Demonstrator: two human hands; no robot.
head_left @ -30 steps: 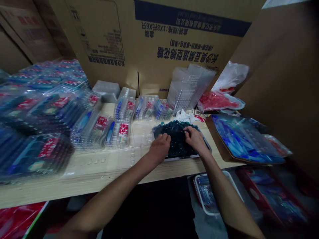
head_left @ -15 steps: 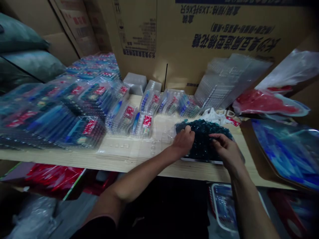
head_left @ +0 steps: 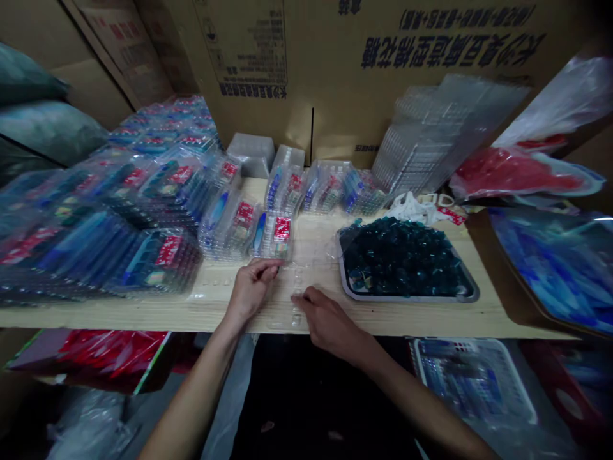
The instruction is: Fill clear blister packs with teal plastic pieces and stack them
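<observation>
My left hand [head_left: 253, 287] is over the wooden table, thumb and forefinger pinched on something small and dark, too small to name. To its right, my right hand [head_left: 325, 316] is closed in a pinch above a clear plastic tray [head_left: 297, 281]; what its fingertips hold, if anything, is hidden. A shallow tray [head_left: 472, 294] heaped with dark teal glossy pieces [head_left: 402, 255] lies to the right of both hands. Just beyond my left hand stands a stack of filled clear packs [head_left: 272, 235] with red cards and blue items.
Many stacked filled packs [head_left: 167, 185] cover the left side. Empty clear trays [head_left: 416, 147] lean at the back right against a large carton [head_left: 335, 121]. A box of blue bags [head_left: 565, 268] stands at the right; a white basket [head_left: 517, 383] sits below the table edge.
Both hands have moved left from the heap of teal pieces to the clear tray on the table. The teal heap is now uncovered, and the view has shifted slightly.
</observation>
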